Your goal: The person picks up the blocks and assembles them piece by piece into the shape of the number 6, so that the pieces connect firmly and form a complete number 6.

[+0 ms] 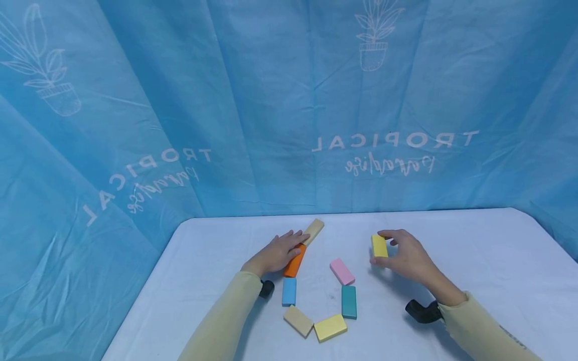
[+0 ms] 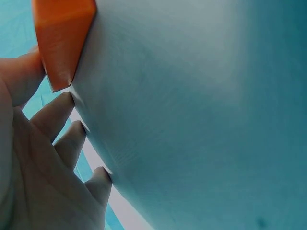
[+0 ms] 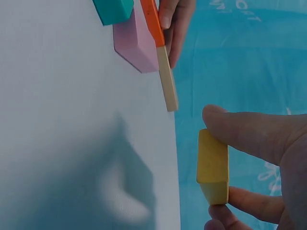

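My right hand (image 1: 409, 255) pinches a yellow block (image 1: 379, 246) between thumb and fingers. In the right wrist view that yellow block (image 3: 213, 160) hangs above the table, its shadow cast below. My left hand (image 1: 277, 253) lies at the upper left of a curved row of blocks, with fingers outstretched. Its thumb touches the orange block (image 1: 295, 261), and its fingertips reach the long beige block (image 1: 313, 230) behind. Seen from the left wrist, the thumb is against the orange block (image 2: 64, 43) and the other fingertips meet the table.
Below the orange block the curve continues with a blue block (image 1: 289, 291), a beige block (image 1: 298, 321), a second yellow block (image 1: 330, 328), a teal block (image 1: 348, 302) and a pink block (image 1: 341, 272). A blue printed curtain (image 1: 280, 110) hangs behind the white table (image 1: 492, 260).
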### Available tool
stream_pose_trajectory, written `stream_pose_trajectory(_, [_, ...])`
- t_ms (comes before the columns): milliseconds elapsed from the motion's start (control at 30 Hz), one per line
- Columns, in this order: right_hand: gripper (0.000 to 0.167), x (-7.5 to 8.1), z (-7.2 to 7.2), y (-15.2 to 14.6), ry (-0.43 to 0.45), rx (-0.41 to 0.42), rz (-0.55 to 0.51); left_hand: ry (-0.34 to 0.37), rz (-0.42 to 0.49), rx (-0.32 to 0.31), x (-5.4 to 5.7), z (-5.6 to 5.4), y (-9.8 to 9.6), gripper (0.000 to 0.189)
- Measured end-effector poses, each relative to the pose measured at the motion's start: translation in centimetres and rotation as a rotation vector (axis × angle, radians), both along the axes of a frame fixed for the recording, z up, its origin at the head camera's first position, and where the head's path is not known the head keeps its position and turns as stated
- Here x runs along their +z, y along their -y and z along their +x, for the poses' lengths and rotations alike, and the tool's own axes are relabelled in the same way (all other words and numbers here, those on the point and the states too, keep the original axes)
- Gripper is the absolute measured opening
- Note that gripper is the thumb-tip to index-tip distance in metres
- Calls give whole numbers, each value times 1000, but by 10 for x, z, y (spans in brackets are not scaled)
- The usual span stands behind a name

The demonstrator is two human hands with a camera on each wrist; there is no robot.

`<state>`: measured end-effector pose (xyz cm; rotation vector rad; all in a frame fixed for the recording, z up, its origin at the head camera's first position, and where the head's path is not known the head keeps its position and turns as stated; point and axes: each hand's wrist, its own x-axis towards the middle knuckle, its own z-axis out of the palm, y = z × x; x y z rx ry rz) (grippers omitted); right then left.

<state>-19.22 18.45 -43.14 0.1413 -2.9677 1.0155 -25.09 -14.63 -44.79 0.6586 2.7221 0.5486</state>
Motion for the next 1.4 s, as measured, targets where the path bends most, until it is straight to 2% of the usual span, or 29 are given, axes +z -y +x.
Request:
stream_pose_trajectory(533, [71, 2, 3, 31, -35, 83, -25, -3, 0, -3, 0, 1, 0, 50])
stream_pose_trajectory(1067, [71, 3, 4, 58, 6, 108, -52, -13, -4, 1, -2, -1, 0, 49])
stream_pose_trajectory(1400, [65, 1, 0, 72, -7, 168, -48, -6, -15, 6, -1, -1, 0, 50])
